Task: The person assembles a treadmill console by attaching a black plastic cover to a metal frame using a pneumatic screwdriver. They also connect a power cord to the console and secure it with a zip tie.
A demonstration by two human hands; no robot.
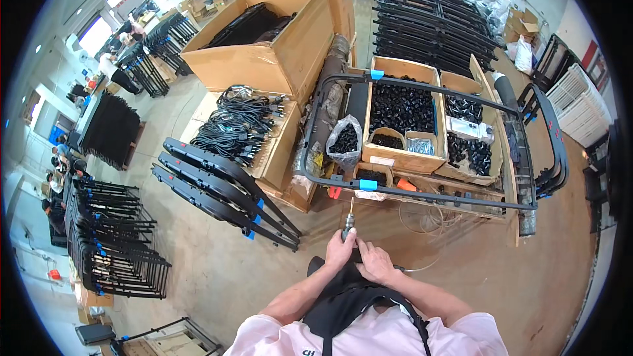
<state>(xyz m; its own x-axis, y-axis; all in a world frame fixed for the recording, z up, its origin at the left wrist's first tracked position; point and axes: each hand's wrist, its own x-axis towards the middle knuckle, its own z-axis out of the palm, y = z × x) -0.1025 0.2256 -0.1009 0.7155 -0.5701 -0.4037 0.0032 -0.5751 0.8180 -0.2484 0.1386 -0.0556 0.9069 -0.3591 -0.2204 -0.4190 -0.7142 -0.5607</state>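
In front of my body, my left hand (pixel 339 250) is closed round a power screwdriver (pixel 350 221), whose long thin bit points away from me. My right hand (pixel 375 264) is beside it, fingers curled in close to the tool; what they grip is hidden. A thin hose (pixel 417 269) comes out by the right wrist. Beyond the bit lies a black tubular frame (pixel 435 194) with rounded corners, resting across the parts bench. Blue pads (pixel 368 185) sit on its near and far bars. The bit's tip is close to the near bar; I cannot tell whether they touch.
Boxes of small black parts (pixel 402 109) stand under the frame, with a plastic bag (pixel 344 142) beside them. At left are coiled cables (pixel 239 122), several leaning curved black panels (pixel 214 181) and a large carton (pixel 290 59). More frames (pixel 432 26) are stacked behind. Loose tubing (pixel 422 219) hangs below the bench.
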